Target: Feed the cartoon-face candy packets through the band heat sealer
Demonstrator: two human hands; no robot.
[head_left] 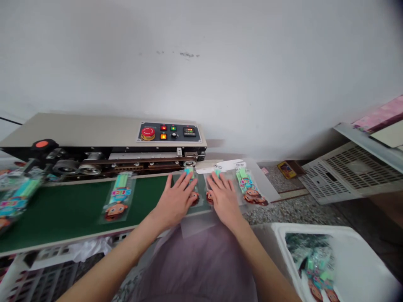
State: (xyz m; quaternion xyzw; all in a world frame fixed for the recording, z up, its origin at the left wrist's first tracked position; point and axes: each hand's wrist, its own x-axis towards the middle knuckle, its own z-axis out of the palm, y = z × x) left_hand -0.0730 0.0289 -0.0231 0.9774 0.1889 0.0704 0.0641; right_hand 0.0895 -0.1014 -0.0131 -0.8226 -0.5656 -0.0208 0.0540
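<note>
Packets (319,270) lie together inside a white box (360,268)

Packing workshop — band-sealing machine (94,130), green conveyor belt (78,205), bagged goods (118,195) — plus foam box (315,228).

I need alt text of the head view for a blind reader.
The left hand and right hand each lie over a clear packet near the end of a green belt, before a machine with lit buttons. A white box holds more packets.
</note>
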